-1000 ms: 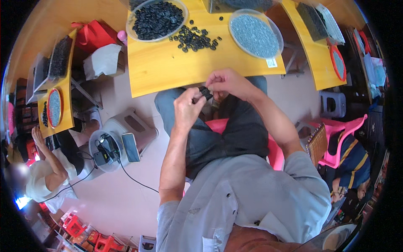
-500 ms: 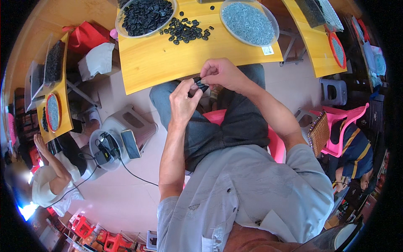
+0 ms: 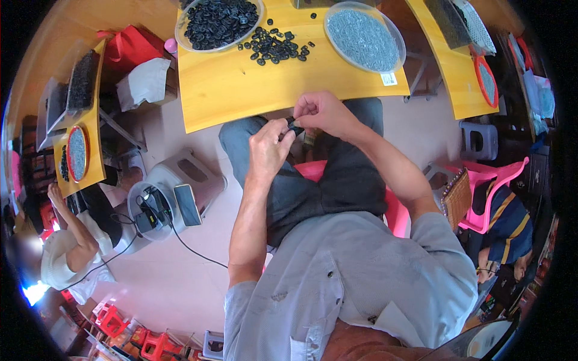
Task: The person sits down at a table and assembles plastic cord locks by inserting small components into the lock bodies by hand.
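Observation:
Over my lap, at the near edge of the yellow table (image 3: 241, 108), both hands meet around a small black piece (image 3: 294, 126). My left hand (image 3: 269, 147) pinches it between thumb and fingers. From the other side my right hand (image 3: 325, 113) closes thumb and fingertips at the same piece; whether a smaller part sits between them is hidden. Beyond my hands lies a loose heap of small black oval pieces (image 3: 277, 47). A round clear tub of black pieces (image 3: 178, 30) stands behind it to the left. On the right is a round tray of small silvery metal parts (image 3: 402, 57).
At left a person (image 3: 72, 246) sits by another yellow table (image 3: 93, 174) with a red-rimmed tray. A phone (image 3: 187, 204) leans by a clear bucket of chargers (image 3: 136, 225), its cable crossing the floor. A pink chair (image 3: 481, 207) and another person are at right.
The whole view has shifted slightly, with table and trays now lower and further right. Both hands stay together at the small black piece, their fingers slightly repositioned.

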{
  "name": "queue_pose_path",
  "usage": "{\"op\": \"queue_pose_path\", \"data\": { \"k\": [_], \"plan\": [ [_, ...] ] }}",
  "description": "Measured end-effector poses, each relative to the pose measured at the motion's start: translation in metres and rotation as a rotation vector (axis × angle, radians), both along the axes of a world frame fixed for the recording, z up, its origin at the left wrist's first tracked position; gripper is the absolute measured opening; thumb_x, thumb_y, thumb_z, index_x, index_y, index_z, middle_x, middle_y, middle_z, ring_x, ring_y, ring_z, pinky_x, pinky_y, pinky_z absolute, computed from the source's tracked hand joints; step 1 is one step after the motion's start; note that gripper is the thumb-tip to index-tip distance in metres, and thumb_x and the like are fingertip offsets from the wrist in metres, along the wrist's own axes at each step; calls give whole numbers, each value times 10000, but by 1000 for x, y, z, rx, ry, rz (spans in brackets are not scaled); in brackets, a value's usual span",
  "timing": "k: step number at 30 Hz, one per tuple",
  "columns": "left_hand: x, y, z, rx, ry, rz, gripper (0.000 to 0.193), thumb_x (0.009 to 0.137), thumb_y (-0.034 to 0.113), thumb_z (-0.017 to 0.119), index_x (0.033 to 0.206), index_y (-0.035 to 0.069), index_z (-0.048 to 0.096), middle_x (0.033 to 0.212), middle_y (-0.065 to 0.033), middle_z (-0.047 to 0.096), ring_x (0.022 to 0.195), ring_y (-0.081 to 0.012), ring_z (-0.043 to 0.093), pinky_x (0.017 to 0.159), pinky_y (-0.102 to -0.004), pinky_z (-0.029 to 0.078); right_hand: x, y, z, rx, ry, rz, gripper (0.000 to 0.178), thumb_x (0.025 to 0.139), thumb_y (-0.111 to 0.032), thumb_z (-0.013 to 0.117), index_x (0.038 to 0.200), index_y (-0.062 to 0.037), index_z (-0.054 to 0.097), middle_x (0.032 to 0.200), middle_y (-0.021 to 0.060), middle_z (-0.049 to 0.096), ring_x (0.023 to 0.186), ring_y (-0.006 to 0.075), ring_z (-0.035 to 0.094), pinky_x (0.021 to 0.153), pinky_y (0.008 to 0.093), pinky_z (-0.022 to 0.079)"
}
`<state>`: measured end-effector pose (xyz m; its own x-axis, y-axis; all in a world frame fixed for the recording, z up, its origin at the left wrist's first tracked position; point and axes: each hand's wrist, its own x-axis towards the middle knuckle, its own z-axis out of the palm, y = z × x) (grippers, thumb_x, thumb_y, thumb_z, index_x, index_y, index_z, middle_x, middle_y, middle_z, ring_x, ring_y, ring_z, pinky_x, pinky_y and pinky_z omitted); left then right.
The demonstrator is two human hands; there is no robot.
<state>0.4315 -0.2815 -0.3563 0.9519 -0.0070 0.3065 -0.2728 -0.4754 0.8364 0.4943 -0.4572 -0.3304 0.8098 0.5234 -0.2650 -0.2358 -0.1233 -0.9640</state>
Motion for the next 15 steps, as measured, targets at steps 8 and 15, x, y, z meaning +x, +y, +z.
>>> {"op": "queue_pose_path", "data": {
  "k": [8,15],
  "plan": [
    [-2,4,0,42,12,-35,167,726,4,697,857,-8,594,765,-166,612,708,-336,636,617,-373,512,-1,3,-2,24,36,20,84,791,0,654,862,-3,610,711,30,615,596,87,584,549,226,479],
    [3,2,9,-183,161,125,354,732,-21,680,1071,-39,581,876,-122,679,751,-194,668,696,-319,532,39,13,19,-116,-19,197,68,814,-42,646,862,-19,605,708,29,623,592,99,602,533,228,464]
  ]
}}
